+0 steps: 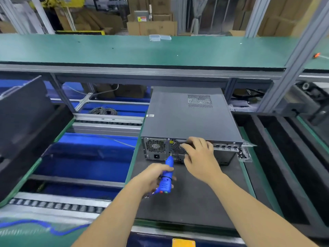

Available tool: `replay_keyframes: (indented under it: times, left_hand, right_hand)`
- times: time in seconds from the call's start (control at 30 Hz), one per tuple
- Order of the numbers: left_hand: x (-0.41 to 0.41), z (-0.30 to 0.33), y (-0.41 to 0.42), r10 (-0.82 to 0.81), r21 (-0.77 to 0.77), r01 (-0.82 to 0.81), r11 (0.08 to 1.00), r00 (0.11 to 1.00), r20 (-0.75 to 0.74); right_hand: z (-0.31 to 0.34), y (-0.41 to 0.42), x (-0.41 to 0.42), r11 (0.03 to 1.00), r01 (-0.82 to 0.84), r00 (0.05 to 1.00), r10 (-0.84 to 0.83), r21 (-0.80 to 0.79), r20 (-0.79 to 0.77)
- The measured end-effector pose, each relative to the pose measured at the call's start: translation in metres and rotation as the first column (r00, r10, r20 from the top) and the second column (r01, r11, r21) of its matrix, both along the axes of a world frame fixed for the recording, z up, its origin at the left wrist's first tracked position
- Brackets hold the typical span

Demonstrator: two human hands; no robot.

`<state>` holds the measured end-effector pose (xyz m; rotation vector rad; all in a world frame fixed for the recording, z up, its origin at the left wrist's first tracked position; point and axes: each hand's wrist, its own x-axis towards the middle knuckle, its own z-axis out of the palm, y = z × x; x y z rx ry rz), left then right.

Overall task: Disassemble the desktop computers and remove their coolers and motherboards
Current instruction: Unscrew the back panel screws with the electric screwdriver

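Note:
A dark grey desktop computer case [188, 116] lies flat on a black mat [192, 196], its rear panel with fan grilles facing me. My left hand [153, 177] grips a blue electric screwdriver [166, 177], whose tip touches the rear panel near the power supply grille. My right hand [199, 155] rests on the rear edge of the case, fingers curled over the lip of the side cover. The cover is closed, so the cooler and motherboard are hidden.
A green shelf [124, 50] spans above the bench. A roller conveyor with blue trays [85, 157] lies left. Black foam trays [284, 157] stand right, and a dark panel [23, 118] leans far left. A blue cable [35, 227] lies near the front.

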<state>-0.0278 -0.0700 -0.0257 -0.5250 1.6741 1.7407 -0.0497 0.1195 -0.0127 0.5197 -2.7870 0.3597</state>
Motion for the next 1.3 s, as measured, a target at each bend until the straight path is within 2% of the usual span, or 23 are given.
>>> replay_keyframes:
  times: [0.07,0.13,0.2,0.3,0.47,0.7,0.83,1.0,1.3]
  left_hand:
    - [0.002,0.003,-0.003,-0.077,0.073,0.074,0.995,0.996,0.05]
    - [0.003,0.002,-0.006,-0.102,0.069,0.1,0.993,0.994,0.024]
    - [0.004,-0.002,-0.009,-0.044,0.071,0.046,0.996,0.998,-0.039]
    - [0.002,-0.004,-0.015,0.054,0.176,-0.039,0.984,0.995,-0.082]
    - [0.001,0.003,-0.009,0.131,0.269,-0.089,0.959,0.981,-0.142]
    - [0.005,0.008,0.002,0.18,0.304,-0.136,0.943,0.976,-0.123]
    - [0.011,0.006,0.003,0.181,0.309,-0.13,0.942,0.973,-0.143]
    - [0.015,0.009,0.003,0.098,0.257,-0.042,0.966,0.973,-0.207]
    - [0.012,0.015,0.006,0.123,0.26,-0.079,0.962,0.98,-0.159]
  right_hand:
    - [0.002,-0.007,0.007,0.989,-0.14,0.99,0.141,-0.055,0.018]
    - [0.005,-0.016,0.015,0.975,-0.202,0.97,0.212,-0.092,0.121]
    - [0.006,-0.024,0.023,0.969,-0.235,0.948,0.246,-0.076,0.201]
    - [0.004,-0.03,0.033,0.953,-0.303,0.918,0.299,-0.026,0.26]
    - [-0.002,-0.029,0.037,0.949,-0.315,0.853,0.276,0.014,0.442]
    - [-0.003,-0.021,0.04,0.947,-0.312,0.909,0.274,0.078,0.313]
    - [-0.003,-0.02,0.042,0.94,-0.331,0.907,0.293,0.082,0.301]
    - [-0.006,-0.017,0.047,0.941,-0.336,0.904,0.311,0.036,0.294]
    - [-0.003,-0.016,0.045,0.951,-0.307,0.914,0.289,0.02,0.284]
